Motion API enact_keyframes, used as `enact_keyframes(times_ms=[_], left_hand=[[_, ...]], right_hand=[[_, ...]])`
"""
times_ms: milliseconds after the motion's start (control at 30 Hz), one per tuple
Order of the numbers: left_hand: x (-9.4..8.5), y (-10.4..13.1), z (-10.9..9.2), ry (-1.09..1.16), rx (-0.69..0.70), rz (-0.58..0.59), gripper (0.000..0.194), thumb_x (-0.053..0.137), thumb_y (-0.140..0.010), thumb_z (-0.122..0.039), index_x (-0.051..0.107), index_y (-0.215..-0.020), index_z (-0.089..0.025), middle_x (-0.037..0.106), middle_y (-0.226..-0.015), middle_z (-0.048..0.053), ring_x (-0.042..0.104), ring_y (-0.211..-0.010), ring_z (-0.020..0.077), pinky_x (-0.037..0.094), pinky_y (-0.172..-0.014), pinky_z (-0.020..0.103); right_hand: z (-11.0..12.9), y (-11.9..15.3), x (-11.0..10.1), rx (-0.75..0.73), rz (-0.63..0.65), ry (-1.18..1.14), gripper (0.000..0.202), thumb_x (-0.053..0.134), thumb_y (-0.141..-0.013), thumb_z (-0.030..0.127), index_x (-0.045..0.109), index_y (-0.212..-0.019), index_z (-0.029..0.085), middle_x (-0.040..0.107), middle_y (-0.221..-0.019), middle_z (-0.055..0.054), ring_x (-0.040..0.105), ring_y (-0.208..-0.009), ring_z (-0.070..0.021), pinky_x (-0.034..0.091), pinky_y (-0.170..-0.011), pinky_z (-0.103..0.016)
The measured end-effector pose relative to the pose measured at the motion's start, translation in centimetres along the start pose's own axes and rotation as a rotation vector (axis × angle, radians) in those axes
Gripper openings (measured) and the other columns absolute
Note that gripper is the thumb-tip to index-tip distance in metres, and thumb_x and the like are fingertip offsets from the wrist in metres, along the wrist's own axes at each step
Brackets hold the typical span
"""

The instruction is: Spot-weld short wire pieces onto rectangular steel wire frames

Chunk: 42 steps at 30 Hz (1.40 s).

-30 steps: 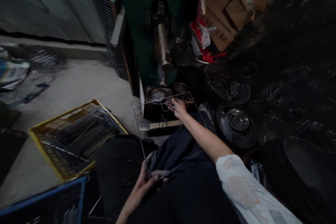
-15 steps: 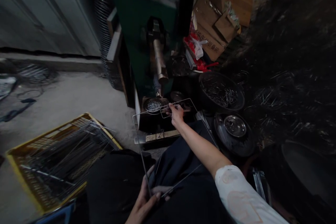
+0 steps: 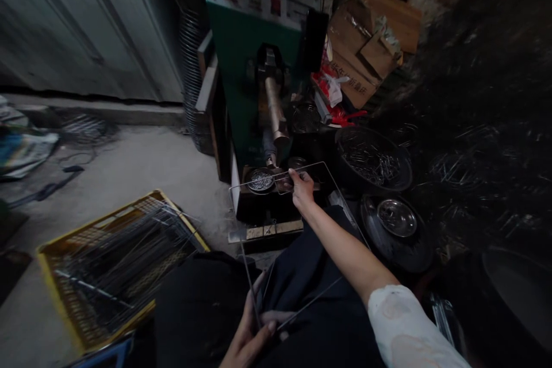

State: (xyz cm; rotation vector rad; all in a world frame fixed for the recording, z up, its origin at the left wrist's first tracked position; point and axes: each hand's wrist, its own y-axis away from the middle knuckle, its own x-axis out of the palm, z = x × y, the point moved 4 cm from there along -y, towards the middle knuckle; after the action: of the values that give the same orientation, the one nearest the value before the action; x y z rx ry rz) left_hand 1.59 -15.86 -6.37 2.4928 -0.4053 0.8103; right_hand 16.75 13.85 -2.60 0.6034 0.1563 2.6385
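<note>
A large frame of thin bent wire (image 3: 354,219) stretches above my lap between both hands. My right hand (image 3: 301,188) pinches its far side, where a smaller wire loop hangs, in front of the green machine (image 3: 235,40). Nearer my body, my left hand (image 3: 254,322) has its fingers closed around the near corner of the frame. Just left of my right hand, a round dish (image 3: 260,181) of small shiny metal pieces sits on the machine's ledge. A brass-coloured cylinder arm (image 3: 274,106) of the machine points down toward that dish.
On the floor at left is a yellow crate (image 3: 58,293) with many wire pieces. At right stand a dark basin (image 3: 407,169) of metal rods and a small metal bowl (image 3: 397,218). Behind are a cardboard box (image 3: 351,80) and a coiled hose (image 3: 191,69).
The whole view has shifted, so the machine, crate and hands appear farther right and slightly lower. Both hands keep their hold on the wire frame. A red light on the machine now shows.
</note>
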Motion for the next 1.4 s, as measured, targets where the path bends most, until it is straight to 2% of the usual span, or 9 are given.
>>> enact_keyframes(times_ms=[333,467,600,867,1100,1400], left_hand=[[0.3,-0.3,-1.0,-0.004,-0.018,0.035,0.102,0.069,-0.086,-0.046,-0.004,-0.157,-0.033,0.065,-0.13,0.015,0.071,-0.099,0.031,0.049,-0.096,0.044],[0.6,-0.5,-1.0,-0.001,0.007,0.053,0.103,0.067,-0.088,-0.049,-0.009,-0.155,-0.032,0.067,-0.125,0.017,0.069,-0.104,0.0321,0.053,-0.082,0.039],[0.9,-0.7,-1.1,0.006,0.009,0.063,0.099,0.064,-0.091,-0.046,-0.011,-0.154,-0.035,0.07,-0.119,0.015,0.07,-0.101,0.0295,0.052,-0.073,0.032],[1.0,-1.4,-1.2,0.034,-0.022,0.104,0.107,0.064,-0.091,-0.042,-0.025,-0.15,-0.033,0.07,-0.116,0.015,0.071,-0.093,0.028,0.052,-0.076,0.034],[1.4,-1.6,-1.6,0.058,0.002,0.105,0.106,0.065,-0.09,-0.045,-0.02,-0.152,-0.036,0.071,-0.115,0.014,0.071,-0.096,0.0289,0.052,-0.075,0.034],[2.1,-1.5,-2.0,0.065,-0.037,0.118,0.107,0.064,-0.091,-0.044,-0.026,-0.149,-0.034,0.07,-0.114,0.015,0.07,-0.097,0.029,0.051,-0.077,0.034]], right_hand=[[1.4,0.0,0.6,0.004,-0.002,0.009,0.032,0.08,-0.067,0.033,0.053,-0.075,0.02,0.063,-0.057,0.007,0.064,-0.051,-0.0121,0.054,-0.052,-0.023],[1.7,-0.1,0.6,0.006,-0.008,0.006,0.03,0.079,-0.069,0.031,0.052,-0.074,0.02,0.063,-0.057,0.007,0.061,-0.047,-0.0105,0.052,-0.049,-0.022],[2.0,-0.5,0.5,0.008,-0.019,0.032,0.031,0.08,-0.068,0.033,0.052,-0.074,0.019,0.062,-0.057,0.007,0.06,-0.046,-0.0099,0.051,-0.047,-0.021],[2.2,-1.4,0.3,-0.03,-0.031,0.035,0.029,0.078,-0.069,0.032,0.054,-0.075,0.018,0.064,-0.059,0.006,0.06,-0.047,-0.0104,0.05,-0.049,-0.022],[2.6,-1.3,0.5,-0.029,-0.021,0.023,0.03,0.08,-0.068,0.032,0.054,-0.075,0.018,0.064,-0.059,0.006,0.06,-0.051,-0.0099,0.052,-0.052,-0.022],[2.8,-1.7,0.9,0.009,-0.015,0.004,0.025,0.079,-0.072,0.025,0.055,-0.072,0.017,0.062,-0.056,0.006,0.059,-0.049,-0.0089,0.052,-0.05,-0.02]])
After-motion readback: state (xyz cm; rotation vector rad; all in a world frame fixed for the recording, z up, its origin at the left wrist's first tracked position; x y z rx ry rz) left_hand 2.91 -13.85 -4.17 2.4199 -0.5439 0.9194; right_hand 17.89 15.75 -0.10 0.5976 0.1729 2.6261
